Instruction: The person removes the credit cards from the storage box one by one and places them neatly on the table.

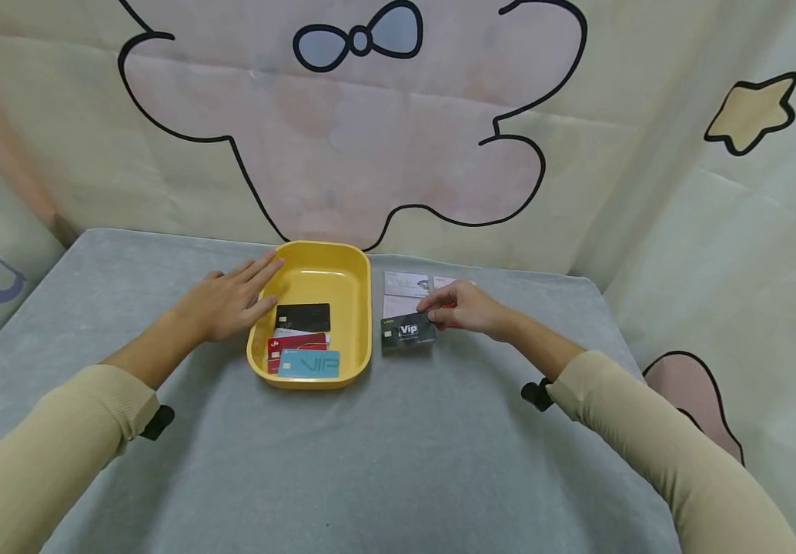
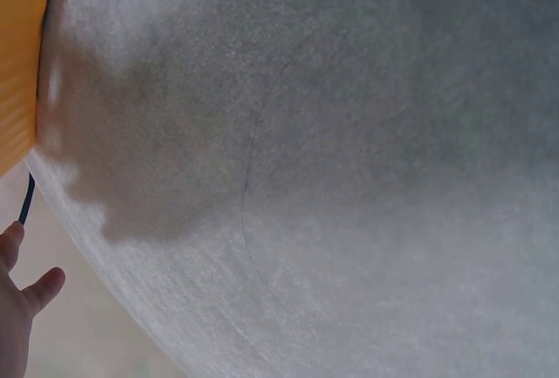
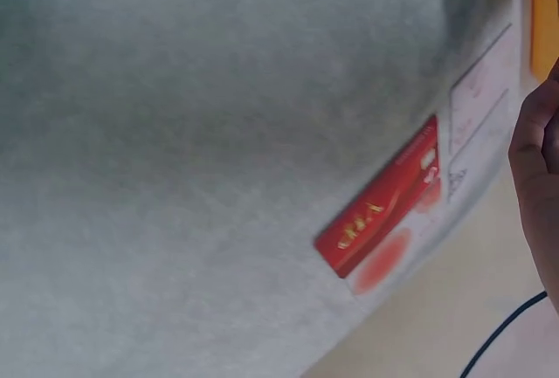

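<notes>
Right hand [image 1: 469,308]: grip pinches the right end of a dark grey plastic "Vip" card [image 1: 408,333], long axis left-right, just right of the yellow plastic tray [image 1: 363,323].
Left hand [image 1: 228,302]: fingers straight, resting on the tray's left rim.
Nearer hand to card: right.
Base: grey felt worktop [image 1: 398,454].

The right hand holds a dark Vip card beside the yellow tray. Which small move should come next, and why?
Probably carry the dark Vip card leftward over the rim of the yellow tray and release it. The right hand already pinches it just beside the tray, three cards already lie inside, and the left hand rests open against the tray's left side, steadying it.
</notes>
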The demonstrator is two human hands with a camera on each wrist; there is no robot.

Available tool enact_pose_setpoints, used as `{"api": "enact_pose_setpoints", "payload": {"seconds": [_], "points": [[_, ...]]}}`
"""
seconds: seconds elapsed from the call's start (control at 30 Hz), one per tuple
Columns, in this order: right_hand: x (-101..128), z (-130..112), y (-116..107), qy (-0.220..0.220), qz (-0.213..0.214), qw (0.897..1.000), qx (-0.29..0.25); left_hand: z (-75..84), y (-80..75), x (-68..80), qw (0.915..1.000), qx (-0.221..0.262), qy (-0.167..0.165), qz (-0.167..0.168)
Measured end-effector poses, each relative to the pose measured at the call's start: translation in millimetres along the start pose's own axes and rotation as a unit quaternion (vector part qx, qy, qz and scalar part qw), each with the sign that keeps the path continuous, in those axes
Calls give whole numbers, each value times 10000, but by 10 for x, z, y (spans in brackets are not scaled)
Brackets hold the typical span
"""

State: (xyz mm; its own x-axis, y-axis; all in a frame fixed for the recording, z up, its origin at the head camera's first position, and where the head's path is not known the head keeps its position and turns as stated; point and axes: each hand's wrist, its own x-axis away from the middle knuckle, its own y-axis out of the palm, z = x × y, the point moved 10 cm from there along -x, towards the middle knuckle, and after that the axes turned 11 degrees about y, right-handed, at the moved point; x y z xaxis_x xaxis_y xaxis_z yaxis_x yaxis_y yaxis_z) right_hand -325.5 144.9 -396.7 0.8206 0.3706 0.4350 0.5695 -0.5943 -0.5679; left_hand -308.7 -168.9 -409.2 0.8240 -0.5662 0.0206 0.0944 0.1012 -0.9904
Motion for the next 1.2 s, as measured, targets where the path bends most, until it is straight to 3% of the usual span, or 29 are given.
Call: {"api": "enact_pose_setpoints", "payload": {"seconds": [0.3,0.63,0.9,1.2], "points": [[-35,160,59,135,-5,9995,-291,4,3,-4,10000,30,16,48],[-83,154,139,59,-65,9994,326,17,-6,-5,10000,33,28,19],[-76,127,208,-256,-28,9947,998,13,-11,-3,10000,34,14,49],[-68,106,205,-434,281,9900,1316,16,-10,1,10000,46,-4,40]]}}
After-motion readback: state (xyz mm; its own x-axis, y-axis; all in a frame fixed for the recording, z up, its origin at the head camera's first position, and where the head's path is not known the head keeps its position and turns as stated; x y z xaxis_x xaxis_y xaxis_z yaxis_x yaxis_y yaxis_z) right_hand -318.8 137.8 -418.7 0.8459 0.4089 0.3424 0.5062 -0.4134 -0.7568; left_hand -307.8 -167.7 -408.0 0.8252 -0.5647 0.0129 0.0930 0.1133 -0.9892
